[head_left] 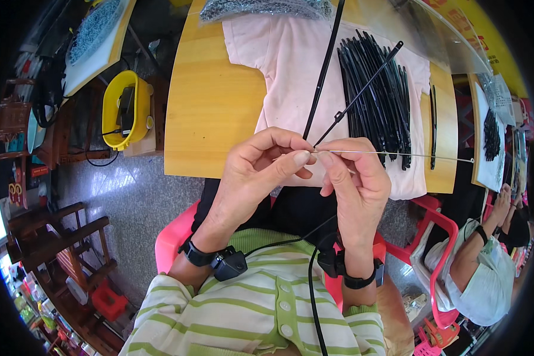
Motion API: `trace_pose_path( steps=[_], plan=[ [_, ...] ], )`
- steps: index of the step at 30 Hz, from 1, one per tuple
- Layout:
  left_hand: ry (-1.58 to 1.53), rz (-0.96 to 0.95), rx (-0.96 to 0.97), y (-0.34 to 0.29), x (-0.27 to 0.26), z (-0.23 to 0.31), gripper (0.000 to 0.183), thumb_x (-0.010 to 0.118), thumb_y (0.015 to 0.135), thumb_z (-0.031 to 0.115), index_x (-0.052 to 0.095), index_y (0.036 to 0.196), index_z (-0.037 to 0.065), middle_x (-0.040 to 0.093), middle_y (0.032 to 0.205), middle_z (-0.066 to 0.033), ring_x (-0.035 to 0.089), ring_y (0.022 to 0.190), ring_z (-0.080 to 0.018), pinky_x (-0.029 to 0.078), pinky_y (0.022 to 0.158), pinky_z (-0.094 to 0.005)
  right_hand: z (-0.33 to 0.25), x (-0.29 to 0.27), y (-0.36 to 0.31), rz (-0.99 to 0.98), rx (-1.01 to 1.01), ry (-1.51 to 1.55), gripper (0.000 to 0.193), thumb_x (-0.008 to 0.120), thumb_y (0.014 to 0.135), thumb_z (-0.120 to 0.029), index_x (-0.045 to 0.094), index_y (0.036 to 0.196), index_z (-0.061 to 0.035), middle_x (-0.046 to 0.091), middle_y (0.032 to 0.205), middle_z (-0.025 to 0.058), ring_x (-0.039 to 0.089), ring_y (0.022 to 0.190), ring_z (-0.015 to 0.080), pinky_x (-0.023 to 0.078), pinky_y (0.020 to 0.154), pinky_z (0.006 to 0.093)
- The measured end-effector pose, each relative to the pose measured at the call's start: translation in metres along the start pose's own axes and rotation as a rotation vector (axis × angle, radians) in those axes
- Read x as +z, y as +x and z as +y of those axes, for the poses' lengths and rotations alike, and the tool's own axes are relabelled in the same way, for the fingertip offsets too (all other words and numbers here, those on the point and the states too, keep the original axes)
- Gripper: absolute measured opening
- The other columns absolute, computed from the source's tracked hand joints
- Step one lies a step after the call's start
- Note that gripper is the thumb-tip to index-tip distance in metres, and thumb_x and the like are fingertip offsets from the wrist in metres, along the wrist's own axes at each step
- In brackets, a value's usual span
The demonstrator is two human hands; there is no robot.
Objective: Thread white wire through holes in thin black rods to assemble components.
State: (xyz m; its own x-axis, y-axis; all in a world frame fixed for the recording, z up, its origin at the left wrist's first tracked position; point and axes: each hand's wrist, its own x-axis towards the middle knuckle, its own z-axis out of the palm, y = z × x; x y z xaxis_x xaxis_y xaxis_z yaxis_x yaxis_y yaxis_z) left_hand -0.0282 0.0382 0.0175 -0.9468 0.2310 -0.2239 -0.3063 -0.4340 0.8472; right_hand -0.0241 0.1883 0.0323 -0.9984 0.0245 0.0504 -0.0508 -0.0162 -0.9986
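My left hand (pixel 252 172) and my right hand (pixel 359 178) meet above the table's near edge, thumbs and forefingers pinched together. Between the right fingertips runs a thin metal rod (pixel 418 155), stretching to the right and ending in a small knob. At the left fingertips, a long black strip (pixel 324 74) slants up and away. A second black strip (pixel 368 86), with a small clip-like joint partway along, reaches the same fingertips, forming a narrow V with the first. How the pieces join there is hidden by my fingers. Beyond lies a pile of similar black strips (pixel 377 101).
A pale pink shirt (pixel 291 65) covers part of the wooden table (pixel 210 101). A clear bag of small metal parts (pixel 267 8) lies at the far edge. One loose strip (pixel 433 127) rests at right. A yellow bin (pixel 117 143) stands left; another person (pixel 474 279) sits right.
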Motion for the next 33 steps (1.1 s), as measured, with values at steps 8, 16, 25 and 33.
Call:
trace_pose_path(
  steps=[8,16,25,33],
  plan=[
    [0.086,0.06,0.073,0.003,-0.003,-0.005,0.009,0.059,0.086,0.003,0.059,0.093,-0.002,0.057,0.093,-0.006,0.061,0.077,-0.0113,0.051,0.069,-0.022,-0.002,0.003,-0.001,0.041,0.077,0.002,0.008,0.064,0.082,-0.004,0.062,0.088,0.0014,0.06,0.085,0.003,0.053,0.063,0.0042,0.043,0.047,0.0163],
    [0.177,0.127,0.105,0.002,0.002,-0.006,0.01,0.061,0.084,0.001,0.06,0.092,-0.004,0.053,0.099,-0.0075,0.061,0.078,-0.0115,0.053,0.069,-0.023,-0.015,-0.001,0.0,0.069,0.343,0.093,0.013,0.063,0.084,-0.008,0.059,0.092,0.0011,0.06,0.078,0.0026,0.053,0.061,0.004,0.043,0.047,0.0164],
    [0.29,0.148,0.2,-0.001,0.004,-0.007,0.009,0.06,0.085,0.003,0.059,0.091,-0.003,0.055,0.101,-0.009,0.062,0.079,-0.0152,0.051,0.071,-0.0242,-0.011,-0.002,-0.003,0.057,0.359,0.219,0.012,0.06,0.086,-0.007,0.058,0.093,0.0022,0.061,0.08,0.0046,0.053,0.06,0.0053,0.045,0.049,0.0172],
    [-0.057,0.111,0.014,0.002,0.001,-0.001,0.02,0.048,0.09,0.004,0.049,0.108,-0.004,0.058,0.099,-0.0143,0.061,0.09,-0.0196,0.052,0.077,-0.0264,0.005,0.005,-0.014,0.128,0.026,-0.125,0.009,0.06,0.083,0.0,0.06,0.092,0.0033,0.062,0.085,0.0074,0.058,0.067,0.0087,0.05,0.056,0.0204]
  ],
)
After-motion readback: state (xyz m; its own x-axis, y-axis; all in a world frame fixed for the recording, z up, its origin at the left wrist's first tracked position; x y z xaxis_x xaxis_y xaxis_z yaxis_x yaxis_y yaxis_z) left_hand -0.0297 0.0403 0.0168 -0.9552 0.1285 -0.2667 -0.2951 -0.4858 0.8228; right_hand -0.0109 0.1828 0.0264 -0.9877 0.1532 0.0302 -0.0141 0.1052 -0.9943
